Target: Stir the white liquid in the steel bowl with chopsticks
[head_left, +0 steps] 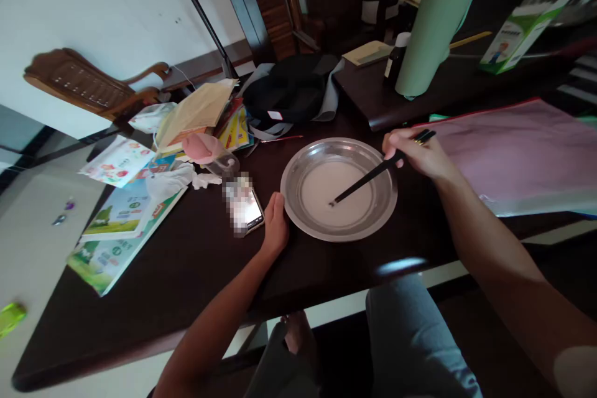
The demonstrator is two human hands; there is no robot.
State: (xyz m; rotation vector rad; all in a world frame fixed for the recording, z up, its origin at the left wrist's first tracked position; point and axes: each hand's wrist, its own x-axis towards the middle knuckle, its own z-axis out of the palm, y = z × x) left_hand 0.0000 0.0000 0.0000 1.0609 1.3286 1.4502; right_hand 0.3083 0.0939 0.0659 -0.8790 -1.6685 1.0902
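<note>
The right hand (417, 154) is closed around a pair of black chopsticks (368, 179), whose tips dip into the thin white liquid (326, 189) pooled in a shallow metal plate (298, 165) on the dark desk (186, 273), right in front of the person. The left hand (275, 224) lies open on the desk at the plate's left rim, gripping nothing and seemingly touching the rim, with a phone (249, 208) just beside it. Further off lie colourful booklets (124, 224) at the left, a black bag (289, 90) behind the plate and a pink folder (513, 149) at the right.
</note>
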